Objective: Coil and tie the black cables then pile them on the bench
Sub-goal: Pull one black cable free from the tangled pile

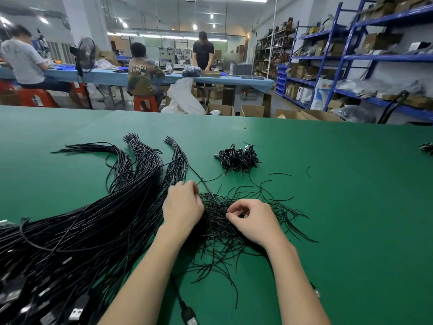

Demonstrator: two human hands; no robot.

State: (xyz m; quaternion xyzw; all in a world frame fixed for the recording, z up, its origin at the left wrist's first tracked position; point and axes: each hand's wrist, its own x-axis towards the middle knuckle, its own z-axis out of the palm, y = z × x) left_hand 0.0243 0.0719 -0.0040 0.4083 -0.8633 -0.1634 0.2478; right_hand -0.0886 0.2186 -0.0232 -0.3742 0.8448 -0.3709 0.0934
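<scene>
A big spread of long black cables (93, 219) with USB plugs lies across the left of the green bench (339, 207). A heap of short black twist ties (225, 228) sits in the middle. My left hand (182, 205) rests at the heap's left edge with its fingers curled round one long black cable (201, 181) that runs up and left from the heap. My right hand (253, 219) is over the heap, thumb and forefinger pinching a thin tie. A small pile of coiled, tied cables (237, 158) lies further back.
Another tied bundle (426, 147) shows at the bench's right edge. A loose USB plug (191, 319) lies between my forearms. Beyond the bench are cardboard boxes (253, 110), blue shelving (351, 57) and people at a blue table (105, 75).
</scene>
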